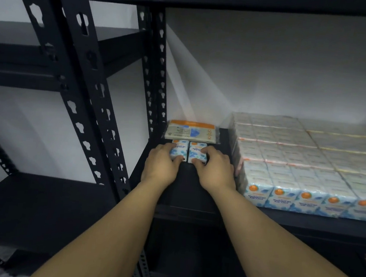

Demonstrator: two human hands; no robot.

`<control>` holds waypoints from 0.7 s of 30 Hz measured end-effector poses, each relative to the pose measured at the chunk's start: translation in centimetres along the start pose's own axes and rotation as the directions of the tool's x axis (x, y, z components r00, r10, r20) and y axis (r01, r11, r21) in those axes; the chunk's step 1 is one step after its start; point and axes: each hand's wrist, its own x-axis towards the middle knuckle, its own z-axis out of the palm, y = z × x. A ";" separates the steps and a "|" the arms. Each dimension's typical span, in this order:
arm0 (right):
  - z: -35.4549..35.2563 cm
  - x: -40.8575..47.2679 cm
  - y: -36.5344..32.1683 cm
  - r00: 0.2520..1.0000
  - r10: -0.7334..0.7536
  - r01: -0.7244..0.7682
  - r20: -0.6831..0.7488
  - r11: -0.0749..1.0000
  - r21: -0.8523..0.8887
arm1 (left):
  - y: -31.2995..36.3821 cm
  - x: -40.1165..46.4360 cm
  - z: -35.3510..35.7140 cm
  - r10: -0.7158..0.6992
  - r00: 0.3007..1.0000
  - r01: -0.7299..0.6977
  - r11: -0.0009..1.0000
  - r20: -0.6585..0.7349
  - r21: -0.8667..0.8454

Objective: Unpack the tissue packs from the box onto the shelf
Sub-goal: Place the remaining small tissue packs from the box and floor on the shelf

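Black metal shelf (196, 191) carries 2 mini tissue packs side by side, touching; left hand (161, 165) grips the left pack (179, 148), right hand (213, 169) grips the right pack (196, 152), fingers curled over each; a larger facial tissue pack (191, 131) lies just behind; a wrapped block of mini tissue packs (310, 165) sits to the right.

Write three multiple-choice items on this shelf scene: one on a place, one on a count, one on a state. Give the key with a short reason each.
1. Where does the orange-topped flat pack lie?
A. behind the two small packs
B. on the big stack
C. on the floor

2. How many small packs do the hands hold?
A. one
B. two
C. four

3. How are the hands?
A. both idle
B. one pointing
C. each grips a pack

Key:
1 A, it lies farther back on the shelf.
2 B, the left small pack and the right small pack lie side by side.
3 C, the left hand and right hand curl round one each.
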 end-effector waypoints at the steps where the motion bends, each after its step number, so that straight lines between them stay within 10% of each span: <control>1: 0.0 0.0 0.0 1.000 -0.001 0.001 0.004 1.000 -0.011 | -0.1 0.1 0.1 0.003 1.000 -0.003 1.000 0.000 0.011; 21: 0.1 -0.2 0.0 1.000 -0.004 0.005 0.015 0.998 -0.056 | -0.5 0.2 0.4 0.030 1.000 -0.030 0.999 -0.008 0.018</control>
